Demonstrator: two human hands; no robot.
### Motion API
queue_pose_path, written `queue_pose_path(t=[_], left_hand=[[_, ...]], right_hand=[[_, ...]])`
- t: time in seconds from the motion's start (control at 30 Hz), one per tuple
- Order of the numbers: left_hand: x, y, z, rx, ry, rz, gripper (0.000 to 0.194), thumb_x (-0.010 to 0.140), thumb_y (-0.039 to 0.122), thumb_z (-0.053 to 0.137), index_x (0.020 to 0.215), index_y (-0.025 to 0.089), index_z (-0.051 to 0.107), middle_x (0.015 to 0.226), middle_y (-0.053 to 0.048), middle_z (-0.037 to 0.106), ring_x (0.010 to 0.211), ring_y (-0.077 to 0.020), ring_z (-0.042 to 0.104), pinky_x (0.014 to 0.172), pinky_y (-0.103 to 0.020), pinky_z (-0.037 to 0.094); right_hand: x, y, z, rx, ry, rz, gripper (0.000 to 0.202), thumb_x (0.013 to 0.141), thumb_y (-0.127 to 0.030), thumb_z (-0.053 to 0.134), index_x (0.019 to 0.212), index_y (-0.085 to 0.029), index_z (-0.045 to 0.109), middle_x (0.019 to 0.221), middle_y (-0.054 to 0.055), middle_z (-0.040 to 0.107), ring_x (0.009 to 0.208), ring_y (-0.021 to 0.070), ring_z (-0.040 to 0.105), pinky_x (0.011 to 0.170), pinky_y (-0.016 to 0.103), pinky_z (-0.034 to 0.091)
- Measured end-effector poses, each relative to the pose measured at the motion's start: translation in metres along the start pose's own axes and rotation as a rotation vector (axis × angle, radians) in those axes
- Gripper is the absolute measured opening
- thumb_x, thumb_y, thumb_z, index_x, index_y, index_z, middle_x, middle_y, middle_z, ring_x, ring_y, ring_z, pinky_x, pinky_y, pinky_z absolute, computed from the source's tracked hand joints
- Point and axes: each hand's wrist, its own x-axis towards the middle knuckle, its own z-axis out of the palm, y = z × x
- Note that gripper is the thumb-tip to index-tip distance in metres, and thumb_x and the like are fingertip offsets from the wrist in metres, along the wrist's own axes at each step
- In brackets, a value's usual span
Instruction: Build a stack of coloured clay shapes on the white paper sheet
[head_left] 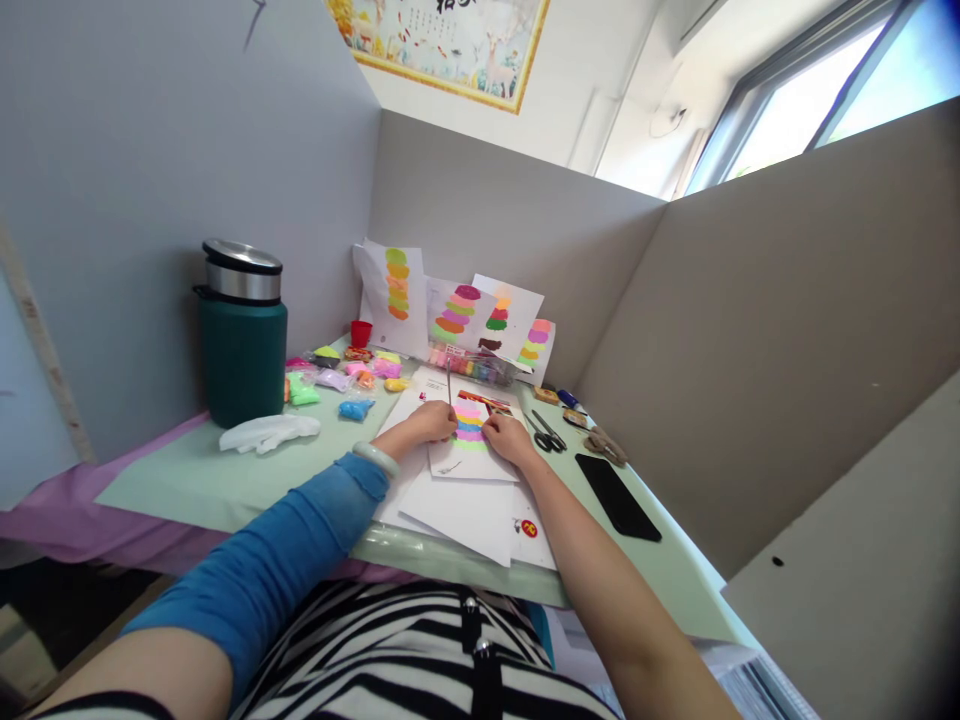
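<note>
A white paper [480, 465] with bands of pink, yellow, blue and purple clay [470, 425] lies on other sheets at the middle of the table. My left hand [435, 422], beyond a pale bracelet, rests at the left edge of the bands with its fingers closed. A thin dark stick [449, 380] rises upright beside those fingers; whether they grip it is unclear. At the right edge of the bands is my right hand [506, 438], fingers curled together. What either hand holds, if anything, is too small to make out.
Left are a green bottle [244, 355], a white glove [270, 433], bagged clay [356, 409] and a red cup [361, 333]. Right are scissors [547, 440], a black phone-like slab [619, 497] and a brown item [604, 446]. Painted sheets [405, 300] stand against the partition [487, 200].
</note>
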Motion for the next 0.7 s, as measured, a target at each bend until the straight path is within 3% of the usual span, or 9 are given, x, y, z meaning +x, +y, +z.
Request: queue_pose_path(t=[0.7], left_hand=[[-0.0027,0.0015,-0.0003,-0.015,0.022,0.005,0.015,0.068,0.020,0.055,0.055,0.016,0.060,0.049,-0.002,0.056,0.051,-0.0140,0.052,0.051,-0.022,0.035]], right_hand=[[0.0011,0.0009,0.0009,-0.012,0.002,0.002,0.021,0.085,-0.028,0.047,0.088,-0.021,0.067,0.093,0.004,0.068,0.087,0.0172,0.058,0.069,0.023,0.036]])
